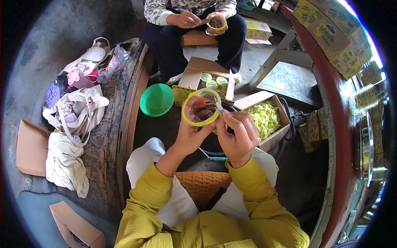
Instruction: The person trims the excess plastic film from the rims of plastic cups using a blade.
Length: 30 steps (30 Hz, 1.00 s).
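My left hand (188,134) is wrapped round a clear cup with a yellow rim (190,118), its open mouth tilted toward me. Dark and reddish patches show inside it. My right hand (238,134) is closed in a pinch at the cup's right edge. A small pale piece shows by its fingertips, too small to name. Beneath both hands, partly hidden, is a dark round container with a teal handle grip (218,158). An open carton (194,66) holding several lidded cups (211,84) stands just beyond my hands.
Right of my hands, a carton (276,140) holds yellow-green small packets or strips (263,120). A green basin (156,101) sits left. Across from me, another person's hands (188,20) work on a similar cup (216,22). Bags (76,111) lie on the left bench; lemon cartons (331,31) stand upper right.
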Each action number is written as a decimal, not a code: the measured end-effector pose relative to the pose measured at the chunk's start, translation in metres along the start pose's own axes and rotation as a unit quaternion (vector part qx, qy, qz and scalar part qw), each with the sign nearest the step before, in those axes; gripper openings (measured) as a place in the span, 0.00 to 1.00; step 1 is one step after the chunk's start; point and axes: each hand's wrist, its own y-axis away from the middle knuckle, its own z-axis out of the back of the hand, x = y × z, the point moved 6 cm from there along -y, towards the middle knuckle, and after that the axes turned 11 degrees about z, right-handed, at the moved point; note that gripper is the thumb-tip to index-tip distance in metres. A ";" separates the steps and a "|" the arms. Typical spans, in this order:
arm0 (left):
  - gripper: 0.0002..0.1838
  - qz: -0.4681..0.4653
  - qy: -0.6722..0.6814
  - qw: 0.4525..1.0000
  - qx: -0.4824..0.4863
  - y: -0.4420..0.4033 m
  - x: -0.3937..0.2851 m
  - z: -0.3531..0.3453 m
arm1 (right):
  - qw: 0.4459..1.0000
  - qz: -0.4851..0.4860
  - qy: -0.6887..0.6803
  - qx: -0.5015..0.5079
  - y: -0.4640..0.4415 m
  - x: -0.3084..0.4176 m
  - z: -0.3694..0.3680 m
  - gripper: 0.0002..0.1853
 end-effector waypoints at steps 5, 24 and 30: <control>0.31 0.007 -0.028 1.000 -0.003 0.000 0.003 0.000 | 1.000 -0.014 0.001 -0.001 0.003 -0.001 0.000 0.10; 0.35 0.010 0.029 0.999 0.009 -0.011 0.026 0.017 | 0.980 -0.175 -0.089 0.028 0.016 -0.034 -0.011 0.08; 0.37 0.001 0.011 1.000 -0.005 -0.005 0.022 0.013 | 0.981 -0.163 -0.101 0.033 0.021 -0.033 -0.019 0.08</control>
